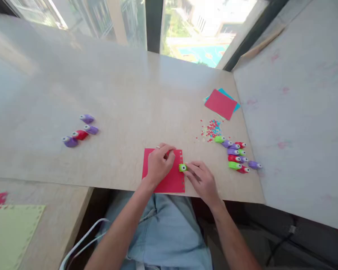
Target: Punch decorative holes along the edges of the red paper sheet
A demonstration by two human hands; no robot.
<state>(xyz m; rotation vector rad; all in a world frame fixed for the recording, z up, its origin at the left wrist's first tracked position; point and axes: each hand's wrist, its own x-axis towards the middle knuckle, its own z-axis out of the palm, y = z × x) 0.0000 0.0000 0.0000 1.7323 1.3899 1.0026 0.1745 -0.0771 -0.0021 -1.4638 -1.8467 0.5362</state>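
A red sheet of paper (169,180) lies at the front edge of the pale counter, with a row of small punched holes along its right edge. My left hand (160,162) rests on it with curled fingers, pressing it down. Between the thumb and fingers of my right hand (202,180) is a small green craft punch (182,167) with an eye-like round top. That punch sits over the paper's right edge, in line with the holes. Whether its lever is pressed, I cannot tell.
Several coloured punches (234,158) cluster at the right, beside paper confetti (212,129) and stacked coloured sheets (221,104). Purple and red punches (80,135) stand at left. A yellow-green sheet (14,232) with punched edges lies lower left. Windows (197,33) border the counter's back.
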